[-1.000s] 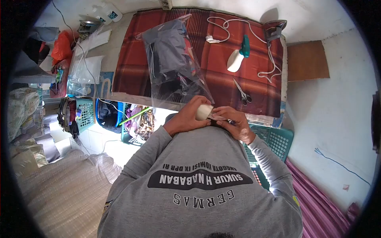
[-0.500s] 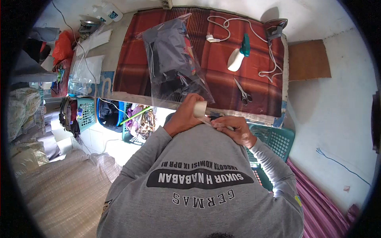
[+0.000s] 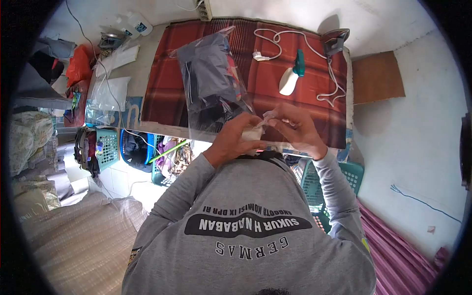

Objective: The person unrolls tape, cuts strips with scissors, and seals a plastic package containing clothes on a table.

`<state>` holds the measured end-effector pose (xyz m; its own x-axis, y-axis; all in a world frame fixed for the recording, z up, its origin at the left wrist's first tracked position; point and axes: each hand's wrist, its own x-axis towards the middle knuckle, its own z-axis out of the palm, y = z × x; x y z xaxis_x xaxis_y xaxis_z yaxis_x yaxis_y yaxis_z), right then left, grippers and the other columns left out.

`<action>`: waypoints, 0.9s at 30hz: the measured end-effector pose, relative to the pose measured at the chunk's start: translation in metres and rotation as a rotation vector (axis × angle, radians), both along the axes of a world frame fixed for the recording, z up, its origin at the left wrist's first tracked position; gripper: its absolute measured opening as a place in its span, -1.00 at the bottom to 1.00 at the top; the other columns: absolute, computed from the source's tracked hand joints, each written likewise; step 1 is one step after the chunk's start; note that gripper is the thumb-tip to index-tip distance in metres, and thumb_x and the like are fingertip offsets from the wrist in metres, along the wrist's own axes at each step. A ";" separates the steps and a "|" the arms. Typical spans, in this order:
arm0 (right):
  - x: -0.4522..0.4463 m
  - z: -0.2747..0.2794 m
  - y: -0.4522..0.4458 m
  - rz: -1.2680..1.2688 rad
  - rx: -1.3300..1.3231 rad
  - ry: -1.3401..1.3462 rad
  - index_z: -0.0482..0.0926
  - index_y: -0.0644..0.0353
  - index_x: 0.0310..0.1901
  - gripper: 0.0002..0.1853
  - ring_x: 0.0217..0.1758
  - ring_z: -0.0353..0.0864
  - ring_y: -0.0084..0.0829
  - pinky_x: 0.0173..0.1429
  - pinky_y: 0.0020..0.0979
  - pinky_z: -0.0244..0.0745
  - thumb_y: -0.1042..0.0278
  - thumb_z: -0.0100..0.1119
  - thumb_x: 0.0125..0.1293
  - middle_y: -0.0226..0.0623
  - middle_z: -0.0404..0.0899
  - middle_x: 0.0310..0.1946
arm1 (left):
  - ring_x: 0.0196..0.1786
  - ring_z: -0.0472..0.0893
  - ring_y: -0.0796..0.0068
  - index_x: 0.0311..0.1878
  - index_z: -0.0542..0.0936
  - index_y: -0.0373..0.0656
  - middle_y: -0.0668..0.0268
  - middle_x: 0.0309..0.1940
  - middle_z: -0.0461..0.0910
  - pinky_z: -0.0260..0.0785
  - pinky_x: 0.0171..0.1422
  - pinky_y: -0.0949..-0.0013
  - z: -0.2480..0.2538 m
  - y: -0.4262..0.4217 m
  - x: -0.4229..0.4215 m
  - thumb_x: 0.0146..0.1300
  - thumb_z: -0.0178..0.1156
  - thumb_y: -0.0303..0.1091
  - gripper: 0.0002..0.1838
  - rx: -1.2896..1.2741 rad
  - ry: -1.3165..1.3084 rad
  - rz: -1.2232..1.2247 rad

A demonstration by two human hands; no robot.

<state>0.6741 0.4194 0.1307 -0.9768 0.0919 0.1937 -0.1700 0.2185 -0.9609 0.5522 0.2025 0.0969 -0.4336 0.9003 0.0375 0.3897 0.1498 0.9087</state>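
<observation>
My left hand is wrapped round a whitish roll of tape, held at the near edge of the ironing table. Fingers of my right hand are pinched on a crinkled, translucent strip of tape at the roll's far side. Just beyond my left hand lies a clear plastic bag with folded dark clothes inside. Beyond my right hand a white spray bottle with a green head lies on the red plaid cloth. The scissors are hidden behind my right hand.
An iron stands at the far right corner, its white cord looping across the cloth. More clear plastic bags lie at the left end. Green baskets stand below the table, and a brown cardboard piece is at the right.
Both hands have moved up and away from my body with the roll. My right hand has lifted the tape end, and now covers the scissors. The view has tilted slightly.
</observation>
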 end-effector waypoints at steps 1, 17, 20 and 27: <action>-0.003 0.000 0.000 0.040 -0.153 -0.078 0.70 0.31 0.10 -0.84 0.04 0.80 -0.47 0.07 -0.45 0.70 0.47 0.27 0.62 -0.25 0.79 -0.05 | 0.11 0.74 0.19 0.28 0.60 -0.25 0.11 0.03 0.70 0.55 0.27 0.19 0.000 -0.001 0.000 0.29 0.59 -0.17 -0.40 0.011 -0.046 0.012; -0.012 0.003 -0.010 0.090 -0.503 -0.118 0.56 0.22 0.14 -0.82 -0.05 0.71 -0.61 0.07 -0.48 0.64 0.30 0.07 0.76 -0.42 0.64 -0.04 | 0.13 0.67 0.56 0.18 0.52 -0.26 0.30 0.03 0.68 0.52 0.33 0.40 0.024 0.006 0.007 0.69 0.19 -0.34 -0.79 0.383 -0.696 0.246; -0.013 0.008 -0.021 0.084 -0.447 -0.141 0.55 0.21 0.07 -0.79 -0.14 0.68 -0.67 -0.03 -0.52 0.60 0.24 0.06 0.78 -0.46 0.64 -0.18 | 0.20 0.64 0.57 0.21 0.55 -0.25 0.31 0.15 0.61 0.61 0.27 0.36 0.039 0.006 0.000 0.68 0.19 -0.33 -0.78 0.370 -0.532 0.163; -0.006 0.005 -0.026 0.082 -0.427 -0.115 0.52 0.21 0.09 -0.79 -0.16 0.69 -0.67 -0.08 -0.53 0.60 0.24 0.05 0.78 -0.45 0.63 -0.21 | 0.03 0.69 0.61 0.07 0.60 -0.25 0.35 -0.08 0.66 0.67 0.06 0.44 0.037 0.006 0.000 0.57 0.31 -0.45 -0.86 0.290 -0.447 0.201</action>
<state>0.6678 0.3935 0.1357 -0.9971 0.0617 0.0448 -0.0570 -0.2116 -0.9757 0.5527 0.2089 0.1339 -0.6261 0.7785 0.0449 -0.0523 -0.0993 0.9937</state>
